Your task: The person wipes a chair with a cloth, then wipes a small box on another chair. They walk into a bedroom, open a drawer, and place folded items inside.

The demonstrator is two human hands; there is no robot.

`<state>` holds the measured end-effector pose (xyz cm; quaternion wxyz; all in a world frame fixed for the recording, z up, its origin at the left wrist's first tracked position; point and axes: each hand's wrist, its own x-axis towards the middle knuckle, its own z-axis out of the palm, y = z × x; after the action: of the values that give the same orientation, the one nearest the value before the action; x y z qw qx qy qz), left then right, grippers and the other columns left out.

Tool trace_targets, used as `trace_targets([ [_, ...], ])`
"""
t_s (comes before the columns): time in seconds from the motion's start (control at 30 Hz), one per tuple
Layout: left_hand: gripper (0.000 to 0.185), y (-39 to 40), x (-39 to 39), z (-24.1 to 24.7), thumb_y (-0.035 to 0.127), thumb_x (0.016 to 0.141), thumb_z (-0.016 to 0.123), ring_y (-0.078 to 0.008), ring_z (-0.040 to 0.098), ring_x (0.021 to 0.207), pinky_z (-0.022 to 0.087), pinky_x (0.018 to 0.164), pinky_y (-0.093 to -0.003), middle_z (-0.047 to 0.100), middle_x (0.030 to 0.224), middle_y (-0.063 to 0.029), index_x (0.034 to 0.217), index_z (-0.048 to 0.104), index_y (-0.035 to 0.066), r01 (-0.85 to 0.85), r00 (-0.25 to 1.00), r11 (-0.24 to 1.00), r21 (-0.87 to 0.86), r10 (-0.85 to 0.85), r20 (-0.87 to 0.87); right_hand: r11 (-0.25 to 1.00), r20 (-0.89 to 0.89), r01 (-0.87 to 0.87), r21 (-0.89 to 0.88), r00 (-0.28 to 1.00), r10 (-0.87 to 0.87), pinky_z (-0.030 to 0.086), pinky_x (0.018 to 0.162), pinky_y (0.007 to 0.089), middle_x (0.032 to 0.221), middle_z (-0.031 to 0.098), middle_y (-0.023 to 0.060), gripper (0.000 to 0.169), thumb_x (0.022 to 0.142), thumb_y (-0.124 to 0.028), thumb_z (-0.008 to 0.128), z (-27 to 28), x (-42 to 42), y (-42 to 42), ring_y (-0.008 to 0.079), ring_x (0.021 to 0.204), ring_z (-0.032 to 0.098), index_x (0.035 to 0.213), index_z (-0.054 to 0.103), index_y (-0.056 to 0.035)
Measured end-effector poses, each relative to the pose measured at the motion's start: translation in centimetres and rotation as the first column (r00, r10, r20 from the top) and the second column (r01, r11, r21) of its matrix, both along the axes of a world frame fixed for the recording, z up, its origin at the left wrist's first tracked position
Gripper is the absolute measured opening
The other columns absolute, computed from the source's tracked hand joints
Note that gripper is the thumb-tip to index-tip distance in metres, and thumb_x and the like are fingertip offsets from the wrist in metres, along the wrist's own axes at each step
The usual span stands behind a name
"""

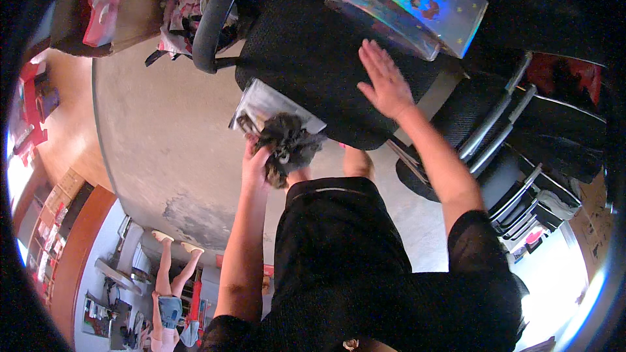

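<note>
My left hand [255,159] grips a crumpled dark bundle [288,142], which looks like fabric; its exact kind is unclear. Against its far side is a flat greyish-white packet [274,98] that looks like clear plastic, partly covered by the bundle. Whether my fingers also hold the packet cannot be made out. My right hand [386,83] is spread with nothing in it, over the black seat of an office chair [303,54]. Just beyond its fingertips, a shiny holographic box [440,10] with a printed figure rests on the chair.
A curved black armrest [215,24] rises at the chair's left. Black chairs with metal armrests [494,132] crowd the right side. Pink and white bags [183,19] lie beyond the armrest. Another person [168,303] stands at lower left on the stained concrete floor [156,122], near shelves [49,254].
</note>
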<state>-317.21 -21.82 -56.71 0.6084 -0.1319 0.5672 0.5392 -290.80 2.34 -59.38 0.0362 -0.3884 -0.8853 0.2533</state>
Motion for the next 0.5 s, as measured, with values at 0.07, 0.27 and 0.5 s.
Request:
trace_targets([
  [0.07,0.046,-1.9,-1.4,1.9,-0.001,0.081,0.055,-0.0229,0.058,0.105,0.049,0.09,-0.0364,0.058,0.117,-0.0117,0.126,0.045,0.001,-0.001,0.999,1.0,0.031,0.0,0.04,0.998,0.025,-0.024,0.065,0.999,0.022,0.022,0.113,0.0426,0.151,0.026,0.0087,0.069,0.084,-0.028,0.061,-2.1,-0.8,1.7,0.0293,0.14,0.022,0.143,0.031,-0.0082],
  [0.27,0.046,-6.8,-3.1,4.6,0.004,0.079,0.058,-0.0235,0.059,0.103,0.049,0.089,-0.038,0.058,0.115,-0.0103,0.124,0.048,0.003,0.002,0.996,1.0,-0.01,-0.001,0.084,0.86,0.154,-0.491,0.14,0.869,0.471,0.027,0.108,0.0498,0.147,0.03,0.016,0.056,0.089,-0.024,0.049,-3.2,-12.7,-11.6,0.0313,0.135,0.032,0.14,0.034,-0.005],
  [0.5,0.043,-6.8,-3.2,7.5,0.005,0.076,0.06,-0.0213,0.058,0.1,0.048,0.089,-0.0357,0.059,0.109,-0.0077,0.118,0.05,0.006,0.033,0.995,0.999,0.016,-0.034,0.093,0.897,-0.08,-0.43,0.104,0.895,0.439,0.023,0.114,0.0406,0.149,0.031,0.0113,0.058,0.089,-0.028,0.05,-1.5,-11.8,-8.2,0.0287,0.137,0.028,0.141,0.035,-0.0079],
])
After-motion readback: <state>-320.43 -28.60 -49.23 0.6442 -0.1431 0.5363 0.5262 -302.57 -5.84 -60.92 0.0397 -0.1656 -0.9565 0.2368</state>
